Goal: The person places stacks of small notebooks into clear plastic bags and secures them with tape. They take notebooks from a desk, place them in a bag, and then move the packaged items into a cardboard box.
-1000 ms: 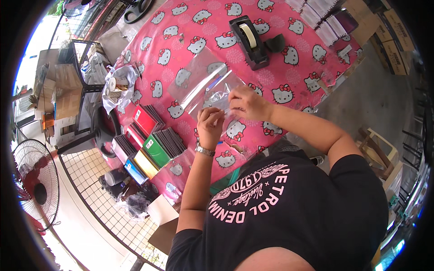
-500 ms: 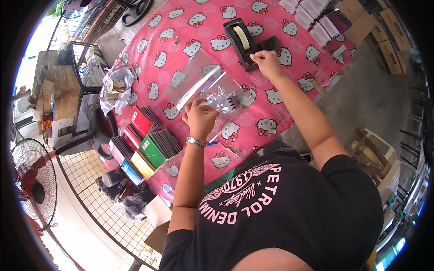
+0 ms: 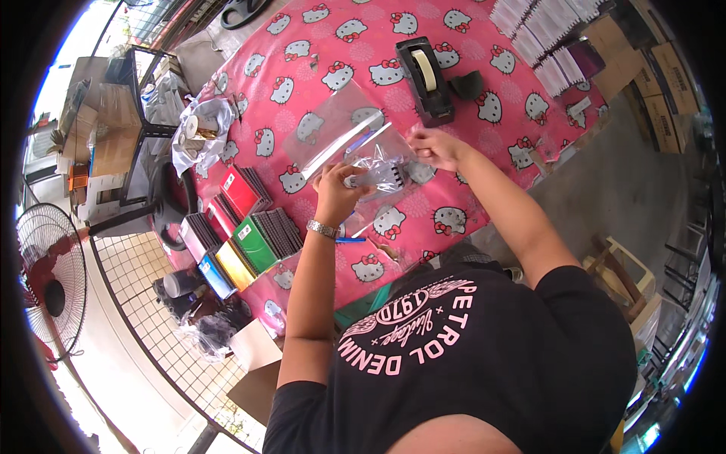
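Observation:
My left hand [image 3: 340, 186] presses its bent fingers on a small spiral-bound notebook [image 3: 392, 177] wrapped in crinkled clear plastic. Beneath it, a clear plastic sleeve [image 3: 333, 127] lies flat on the table. At the sleeve's right edge, my right hand [image 3: 439, 149] is closed in a pinch; whatever sits between its fingertips is too small to make out. Just beyond that hand stands a black tape dispenser [image 3: 436, 107] with a pale roll of tape [image 3: 424, 69]. A blue pen [image 3: 351, 240] rests near my left wrist.
Stacked notebooks with coloured covers [image 3: 253, 246] stand at the table's left edge, near a white plastic bag [image 3: 198, 144]. White spiral-bound books [image 3: 556, 72] line the far right beside cardboard boxes [image 3: 665, 91]. A pink patterned cloth [image 3: 325, 83] covers the table. A fan [image 3: 53, 276] stands far left.
My right hand has left the tape dispenser and come nearer, to the sleeve's right edge. The left hand stays at the wrapped notebook. The whole view has shifted slightly.

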